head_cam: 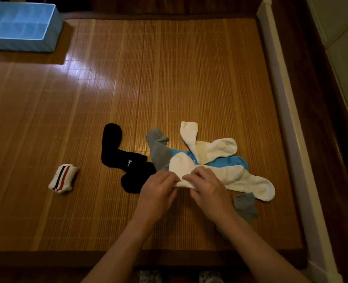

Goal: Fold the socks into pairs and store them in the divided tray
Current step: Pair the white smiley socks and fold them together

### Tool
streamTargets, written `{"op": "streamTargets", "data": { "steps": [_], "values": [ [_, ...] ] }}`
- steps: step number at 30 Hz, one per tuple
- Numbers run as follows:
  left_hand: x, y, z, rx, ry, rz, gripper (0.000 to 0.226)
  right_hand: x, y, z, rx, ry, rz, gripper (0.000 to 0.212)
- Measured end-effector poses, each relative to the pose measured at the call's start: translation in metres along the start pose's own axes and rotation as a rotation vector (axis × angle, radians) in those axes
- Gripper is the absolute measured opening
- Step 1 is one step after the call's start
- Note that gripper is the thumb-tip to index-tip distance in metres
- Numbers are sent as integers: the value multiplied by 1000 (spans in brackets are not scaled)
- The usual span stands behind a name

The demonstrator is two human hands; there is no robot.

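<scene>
Head view, looking down on a bamboo mat [169,78]. Left hand [158,186] and right hand [207,186] sit close together at the near edge of the sock pile, fingertips almost meeting. Both hands pinch the near end of a long white sock [244,178], fingers curled over the fabric and thumbs tucked under it. The sock runs from the hands out to the right, and its toe lies flat on the mat. A rounded white part bulges up just beyond the fingers; I cannot tell whether it belongs to the same sock or to another. A blue sock [230,161] lies under the long white sock. A second white sock [209,149] lies bent across the far side of the pile and overlaps the blue one. A grey sock [158,150] lies at the pile's left side, partly covered by white fabric. A second grey sock [245,205] lies just beside the right wrist, partly hidden by the forearm. Black socks [116,146] lie to the left of the pile, and the nearer one touches the left hand's knuckles. A striped pair [64,178], white with dark and red stripes, lies folded, well apart to the left. The divided tray [26,44], light blue, stands at the far left corner, well apart from all the socks. A white rail [281,99] runs along the mat's right side.
</scene>
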State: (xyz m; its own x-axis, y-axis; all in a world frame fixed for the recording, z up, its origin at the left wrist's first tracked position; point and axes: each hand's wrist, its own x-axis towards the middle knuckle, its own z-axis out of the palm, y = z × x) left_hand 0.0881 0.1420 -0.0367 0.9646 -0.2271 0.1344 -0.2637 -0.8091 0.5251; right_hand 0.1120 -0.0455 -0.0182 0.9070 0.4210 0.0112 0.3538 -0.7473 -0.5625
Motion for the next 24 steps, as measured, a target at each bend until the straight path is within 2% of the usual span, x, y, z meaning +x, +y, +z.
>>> {"op": "streamTargets", "data": {
  "steps": [2,5,7,13,18,24],
  "values": [
    [-19,-3,17,37,-165,-11,21,-20,5,21,-56,-114,25,34],
    [-54,-8,43,-8,-454,-172,22,-54,14,56,-70,-312,91,31],
    [-72,-12,52,-82,-532,-276,23,-72,18,71,-15,-351,163,29],
    [-86,-5,61,-142,-567,-315,25,-94,23,87,30,-340,268,20],
    [-85,-7,62,-202,-628,-335,30,-94,26,91,14,-337,238,21],
    [-86,-11,68,-221,-535,-402,20,-86,28,102,5,-355,176,22]
  ]
}}
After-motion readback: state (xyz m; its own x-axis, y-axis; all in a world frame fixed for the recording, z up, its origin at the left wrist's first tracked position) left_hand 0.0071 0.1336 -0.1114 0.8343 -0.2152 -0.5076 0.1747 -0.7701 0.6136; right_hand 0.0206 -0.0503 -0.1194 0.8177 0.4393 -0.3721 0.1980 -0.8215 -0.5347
